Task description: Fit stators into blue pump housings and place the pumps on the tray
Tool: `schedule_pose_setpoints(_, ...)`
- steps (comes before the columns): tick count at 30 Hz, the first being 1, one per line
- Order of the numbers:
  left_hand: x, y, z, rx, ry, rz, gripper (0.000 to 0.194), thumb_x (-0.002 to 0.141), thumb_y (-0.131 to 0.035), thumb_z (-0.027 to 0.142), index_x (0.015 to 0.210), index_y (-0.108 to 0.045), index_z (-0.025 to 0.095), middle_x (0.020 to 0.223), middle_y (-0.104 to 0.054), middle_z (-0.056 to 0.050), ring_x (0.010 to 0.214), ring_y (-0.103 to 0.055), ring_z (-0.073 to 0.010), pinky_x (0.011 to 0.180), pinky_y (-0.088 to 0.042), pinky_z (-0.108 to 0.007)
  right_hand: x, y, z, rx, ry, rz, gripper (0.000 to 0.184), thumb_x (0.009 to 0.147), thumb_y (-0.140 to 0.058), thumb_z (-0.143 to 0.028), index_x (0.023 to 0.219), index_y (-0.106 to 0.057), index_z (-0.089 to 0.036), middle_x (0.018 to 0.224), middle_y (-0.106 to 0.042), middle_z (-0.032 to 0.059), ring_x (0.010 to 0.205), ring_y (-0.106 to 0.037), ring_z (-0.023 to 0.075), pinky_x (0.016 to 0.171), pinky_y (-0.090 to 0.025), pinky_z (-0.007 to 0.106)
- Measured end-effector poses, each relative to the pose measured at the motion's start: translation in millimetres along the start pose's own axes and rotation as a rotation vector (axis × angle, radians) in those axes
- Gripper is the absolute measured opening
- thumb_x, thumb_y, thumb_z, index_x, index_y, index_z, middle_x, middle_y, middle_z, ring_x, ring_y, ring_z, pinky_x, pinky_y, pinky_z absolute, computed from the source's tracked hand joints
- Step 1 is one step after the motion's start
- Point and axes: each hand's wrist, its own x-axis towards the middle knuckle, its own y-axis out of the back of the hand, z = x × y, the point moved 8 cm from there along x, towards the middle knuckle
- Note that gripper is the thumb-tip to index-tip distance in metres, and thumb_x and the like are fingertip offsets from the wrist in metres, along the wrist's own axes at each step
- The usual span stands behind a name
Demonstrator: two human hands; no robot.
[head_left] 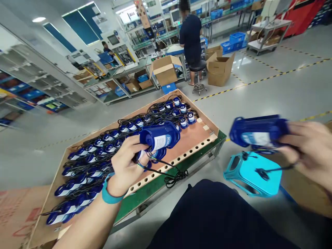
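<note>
My left hand, with a teal band on its wrist, is closed on a blue cylindrical motor unit with a white label. A second blue unit shows just below it and seems to be in the same grip. Their black cable hangs in a bundle in front of the box edge. To the right, my right hand, smeared by motion, grips another blue motor unit lying sideways. Part of a further unit shows beneath it, and a black cable runs down from the hand.
A shallow wooden box on a green-topped table holds rows of similar blue units with cables. A turquoise stool stands at right, beside a cardboard box. Behind, a person stands near a round stool and open cartons.
</note>
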Motion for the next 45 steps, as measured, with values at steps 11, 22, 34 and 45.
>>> schedule_pose_setpoints(11,-137.6,-78.7,-102.0,0.233,0.163,-0.310,0.007,0.092,-0.065,0.023,0.097,-0.067,0.019,0.103,-0.070,-0.010,0.103,-0.065,-0.0238,0.089,-0.056,-0.039,55.7,-355.1,-78.9,0.292,0.474,-0.647,0.024,0.103,-0.053,-0.032,0.094,-0.065,-0.015,0.092,-0.064,0.0106,0.091,-0.051,0.0221,0.077,-0.030,0.034)
schedule_pose_setpoints(22,-224.1,-147.0,-162.8,0.247,0.254,-0.646,0.018,0.097,-0.055,0.028,0.099,-0.070,0.020,0.112,-0.070,-0.012,0.113,-0.060,-0.0265,0.092,-0.049,-0.042,-11.8,-470.0,-106.8,0.338,0.603,-0.927,0.014,0.100,-0.052,-0.016,0.094,-0.064,-0.015,0.092,-0.062,0.0087,0.092,-0.045,0.0230,0.075,-0.022,0.035)
schedule_pose_setpoints(34,-238.6,-148.1,-179.5,0.206,0.072,-0.512,0.025,0.097,-0.050,0.017,0.116,-0.066,0.020,0.109,-0.068,-0.014,0.109,-0.061,-0.0256,0.090,-0.050,-0.046,-10.4,-476.9,-114.0,0.223,0.461,-0.951,0.018,0.103,-0.056,-0.033,0.107,-0.066,-0.019,0.108,-0.063,0.0112,0.102,-0.047,0.0248,0.078,-0.025,0.035)
schedule_pose_setpoints(45,-245.1,-142.6,-178.9,-0.002,0.046,-0.613,0.064,0.097,-0.048,0.012,0.158,-0.028,0.017,0.149,-0.055,-0.016,0.149,-0.037,-0.0279,0.121,-0.035,-0.055,-8.0,-453.8,-105.3,0.207,0.495,-0.926,0.053,0.092,-0.061,-0.016,0.144,-0.051,-0.021,0.144,-0.046,0.0196,0.130,-0.041,0.0339,0.103,-0.032,0.050)
